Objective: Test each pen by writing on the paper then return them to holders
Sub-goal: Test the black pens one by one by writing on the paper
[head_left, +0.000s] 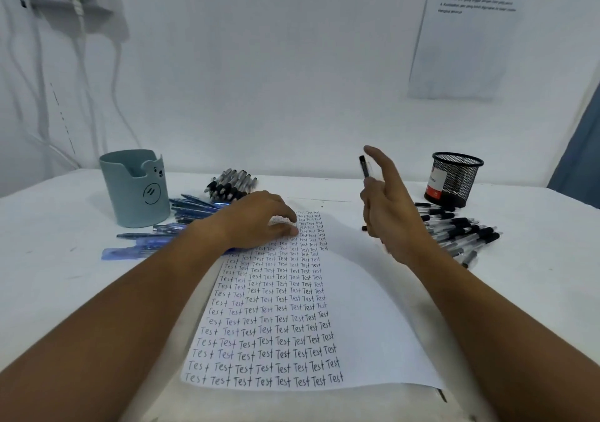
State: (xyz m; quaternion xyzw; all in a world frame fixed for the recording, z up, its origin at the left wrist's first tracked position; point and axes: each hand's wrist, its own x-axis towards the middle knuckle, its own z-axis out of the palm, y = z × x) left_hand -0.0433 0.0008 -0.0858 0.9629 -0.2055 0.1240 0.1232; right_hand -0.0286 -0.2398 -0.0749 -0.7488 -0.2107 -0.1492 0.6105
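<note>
A white sheet of paper (363, 308) lies in front of me, its left half filled with rows of the word "Test". My left hand (256, 223) rests palm down on the sheet's upper left part, fingers spread flat. My right hand (386, 204) is raised above the paper's upper right edge and holds a black pen (364, 166) upright between thumb and fingers, with the index finger stretched up. A grey-blue bear holder (136, 191) stands at the left. At the right stands a black mesh holder (454, 178).
Blue pens (181, 217) lie scattered beside the bear holder. A bundle of black-and-clear pens (230, 184) sits behind the paper. Several more black pens (461, 230) are piled in front of the mesh holder. A white wall with a printed notice (467, 32) rises behind the table.
</note>
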